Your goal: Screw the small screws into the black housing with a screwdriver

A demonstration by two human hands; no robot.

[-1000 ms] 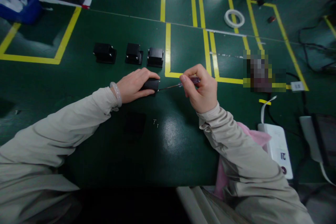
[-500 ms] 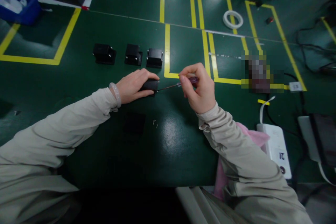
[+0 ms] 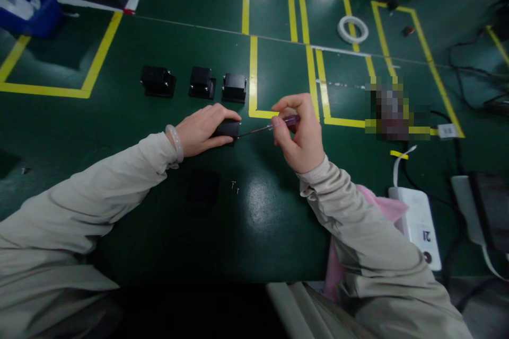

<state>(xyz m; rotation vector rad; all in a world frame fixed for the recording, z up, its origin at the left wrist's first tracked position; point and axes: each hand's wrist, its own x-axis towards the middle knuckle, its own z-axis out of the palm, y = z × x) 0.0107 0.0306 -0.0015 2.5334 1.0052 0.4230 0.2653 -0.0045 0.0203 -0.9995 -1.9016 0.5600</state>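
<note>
My left hand (image 3: 204,130) grips a small black box-shaped part (image 3: 227,128) on the green table, thumb and fingers along its sides. In my right hand (image 3: 301,132) is a screwdriver (image 3: 292,121) with a purplish, see-through handle, held between thumb and fingers. Its thin shaft slants left, and the tip meets a screw at the part's near right corner. Below lie two small loose screws (image 3: 233,185) beside a flat black piece (image 3: 203,186) that barely stands out from the table.
Three similar black parts (image 3: 158,81) stand in a row beyond my left hand. A white tape roll (image 3: 353,29) lies at the back right, a blue bin (image 3: 27,2) at the far left. By my right forearm are a pink cloth (image 3: 384,204) and a white power bank (image 3: 417,222).
My right hand's fingers have shifted slightly around the screwdriver handle. The tip stays at the same corner, and my left hand and the black part have not moved.
</note>
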